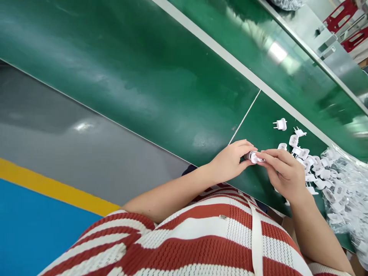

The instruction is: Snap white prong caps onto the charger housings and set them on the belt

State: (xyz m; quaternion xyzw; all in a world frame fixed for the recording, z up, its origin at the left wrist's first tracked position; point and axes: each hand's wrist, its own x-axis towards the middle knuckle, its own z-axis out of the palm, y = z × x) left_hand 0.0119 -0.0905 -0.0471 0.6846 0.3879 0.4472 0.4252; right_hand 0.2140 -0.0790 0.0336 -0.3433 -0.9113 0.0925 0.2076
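Note:
Near the table's front edge, my left hand (pixel 231 161) is closed around a small white plug piece (pixel 253 157), whose left end looks greyish and rounded. The fingers of my right hand (pixel 284 168) pinch the same piece from the other side, so both hands meet on it. Fingers hide much of it, and its exact make cannot be told. Just beyond my right hand lies a loose pile of white two-pin plug adapters (pixel 309 163). One white plug adapter (pixel 281 124) rests apart from the pile, pins pointing left.
A clear plastic bag (pixel 347 188) with more white plugs lies at the right. The green table (pixel 129 73) carries a pale strip (pixel 212 44) along its length and a thin white line (pixel 244 117) across it. Red stools (pixel 340 17) stand beyond, at the upper right.

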